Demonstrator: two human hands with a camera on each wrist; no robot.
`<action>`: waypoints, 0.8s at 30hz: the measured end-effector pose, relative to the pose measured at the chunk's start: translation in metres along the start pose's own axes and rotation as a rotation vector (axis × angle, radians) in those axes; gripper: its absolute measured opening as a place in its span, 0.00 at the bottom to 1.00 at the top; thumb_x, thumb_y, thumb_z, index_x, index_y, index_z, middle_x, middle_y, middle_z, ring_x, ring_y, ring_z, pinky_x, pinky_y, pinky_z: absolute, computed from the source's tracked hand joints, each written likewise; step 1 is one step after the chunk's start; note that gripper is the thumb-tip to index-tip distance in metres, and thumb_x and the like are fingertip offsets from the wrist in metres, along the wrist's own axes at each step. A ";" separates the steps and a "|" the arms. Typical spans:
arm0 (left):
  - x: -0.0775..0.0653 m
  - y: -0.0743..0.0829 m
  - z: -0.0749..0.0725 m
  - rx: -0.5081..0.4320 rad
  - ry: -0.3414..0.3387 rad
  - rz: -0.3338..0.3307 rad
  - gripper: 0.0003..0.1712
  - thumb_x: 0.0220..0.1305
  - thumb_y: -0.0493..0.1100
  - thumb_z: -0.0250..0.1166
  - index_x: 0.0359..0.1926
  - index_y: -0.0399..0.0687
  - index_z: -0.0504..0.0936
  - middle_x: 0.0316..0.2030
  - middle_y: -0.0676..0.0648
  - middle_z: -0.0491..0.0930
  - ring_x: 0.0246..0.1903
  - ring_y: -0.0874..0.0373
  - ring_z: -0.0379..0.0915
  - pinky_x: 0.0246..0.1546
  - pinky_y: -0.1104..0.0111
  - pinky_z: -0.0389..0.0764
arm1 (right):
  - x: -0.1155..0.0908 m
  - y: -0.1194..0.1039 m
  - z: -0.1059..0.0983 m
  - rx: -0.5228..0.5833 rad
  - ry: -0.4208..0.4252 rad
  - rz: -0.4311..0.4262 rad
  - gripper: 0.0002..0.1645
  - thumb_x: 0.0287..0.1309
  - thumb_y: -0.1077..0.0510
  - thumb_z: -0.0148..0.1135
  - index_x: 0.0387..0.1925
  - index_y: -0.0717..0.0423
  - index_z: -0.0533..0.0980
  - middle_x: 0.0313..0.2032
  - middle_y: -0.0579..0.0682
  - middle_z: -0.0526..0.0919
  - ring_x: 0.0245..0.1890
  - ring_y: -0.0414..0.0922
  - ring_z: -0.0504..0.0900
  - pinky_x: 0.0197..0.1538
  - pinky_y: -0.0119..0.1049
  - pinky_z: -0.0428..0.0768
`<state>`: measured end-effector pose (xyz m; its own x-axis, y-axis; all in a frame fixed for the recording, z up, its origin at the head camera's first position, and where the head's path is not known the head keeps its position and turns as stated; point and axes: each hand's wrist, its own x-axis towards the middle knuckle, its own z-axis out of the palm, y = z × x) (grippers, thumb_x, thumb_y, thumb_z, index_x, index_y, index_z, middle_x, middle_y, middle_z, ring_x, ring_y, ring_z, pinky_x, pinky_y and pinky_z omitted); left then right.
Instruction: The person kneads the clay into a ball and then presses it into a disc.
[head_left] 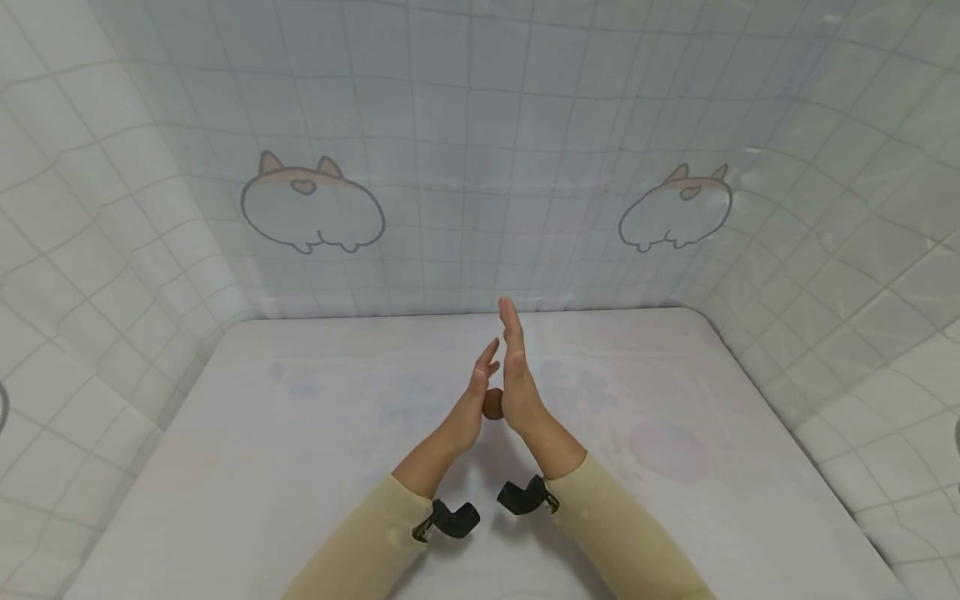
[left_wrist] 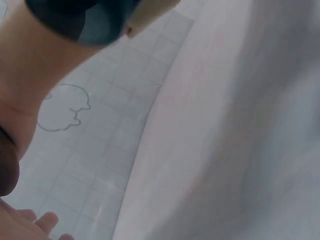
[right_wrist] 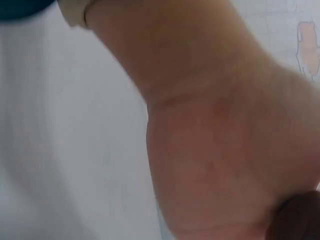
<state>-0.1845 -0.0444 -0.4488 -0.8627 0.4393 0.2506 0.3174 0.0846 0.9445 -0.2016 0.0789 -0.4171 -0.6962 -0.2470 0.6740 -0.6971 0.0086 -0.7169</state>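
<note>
A small round brown ball (head_left: pixel 492 404) sits between the two palms above the table. My left hand (head_left: pixel 467 410) presses it from the left, fingers fairly straight and slanting up. From the other side my right hand (head_left: pixel 521 385) presses with its flat palm, its straight fingers reaching higher than the left ones. In the left wrist view the brown ball (left_wrist: pixel 7 170) shows at the left edge, partly cut off, with fingertips below it. Part of the brown ball (right_wrist: pixel 297 220) also appears at the lower right of the right wrist view, against a palm.
Beneath the hands lies a pale table (head_left: pixel 300 467) with faint pastel patterns. White grid-patterned curtains (head_left: pixel 487 167) enclose it at the back and both sides, with animal drawings on the back one. Dark wrist cameras (head_left: pixel 455 520) stick out inward from the cream sleeves (head_left: pixel 367 533).
</note>
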 end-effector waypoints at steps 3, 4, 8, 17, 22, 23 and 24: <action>-0.001 0.001 0.000 -0.052 -0.019 0.051 0.48 0.67 0.78 0.17 0.80 0.63 0.34 0.79 0.50 0.33 0.77 0.41 0.37 0.67 0.33 0.46 | 0.001 0.004 -0.002 0.002 -0.008 0.048 0.60 0.62 0.16 0.19 0.80 0.53 0.36 0.79 0.53 0.39 0.78 0.49 0.39 0.74 0.60 0.41; -0.001 0.002 0.000 -0.071 -0.023 0.070 0.49 0.66 0.79 0.18 0.80 0.62 0.33 0.79 0.50 0.32 0.77 0.41 0.37 0.68 0.34 0.45 | 0.002 0.005 -0.002 0.005 -0.014 0.072 0.61 0.61 0.16 0.19 0.80 0.51 0.36 0.79 0.53 0.38 0.78 0.49 0.38 0.73 0.61 0.40; -0.001 0.005 0.001 -0.120 -0.009 0.160 0.54 0.64 0.81 0.20 0.80 0.55 0.32 0.79 0.50 0.30 0.76 0.41 0.36 0.69 0.36 0.41 | 0.002 0.008 -0.002 0.015 -0.061 0.174 0.61 0.56 0.12 0.20 0.80 0.43 0.35 0.79 0.46 0.35 0.78 0.48 0.35 0.70 0.68 0.38; 0.000 0.012 0.002 -0.131 0.129 0.309 0.54 0.65 0.81 0.25 0.80 0.55 0.30 0.79 0.48 0.30 0.77 0.46 0.26 0.68 0.35 0.35 | -0.014 0.021 0.006 0.043 -0.200 0.205 0.57 0.59 0.15 0.16 0.80 0.41 0.32 0.77 0.57 0.44 0.52 0.46 0.75 0.52 0.51 0.73; 0.004 0.014 0.002 -0.073 0.226 0.367 0.56 0.65 0.81 0.23 0.79 0.50 0.27 0.79 0.45 0.30 0.77 0.46 0.24 0.68 0.36 0.31 | -0.020 0.020 0.013 0.036 -0.199 0.096 0.56 0.63 0.18 0.14 0.80 0.48 0.34 0.80 0.52 0.33 0.78 0.49 0.33 0.72 0.65 0.39; 0.005 0.014 0.001 -0.063 0.249 0.377 0.57 0.65 0.81 0.23 0.79 0.48 0.27 0.79 0.43 0.30 0.77 0.45 0.25 0.69 0.37 0.30 | -0.021 0.019 0.014 0.044 -0.201 0.088 0.56 0.64 0.19 0.15 0.80 0.49 0.35 0.80 0.51 0.33 0.78 0.51 0.33 0.72 0.66 0.39; 0.005 0.014 0.001 -0.057 0.271 0.383 0.57 0.65 0.81 0.23 0.79 0.46 0.27 0.79 0.42 0.30 0.77 0.45 0.26 0.70 0.38 0.30 | -0.022 0.018 0.015 0.050 -0.206 0.079 0.56 0.64 0.19 0.15 0.80 0.49 0.35 0.80 0.51 0.34 0.78 0.51 0.33 0.71 0.67 0.38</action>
<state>-0.1843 -0.0399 -0.4345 -0.7616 0.1795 0.6227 0.6174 -0.0907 0.7814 -0.1966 0.0700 -0.4472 -0.6951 -0.4403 0.5682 -0.6286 -0.0112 -0.7777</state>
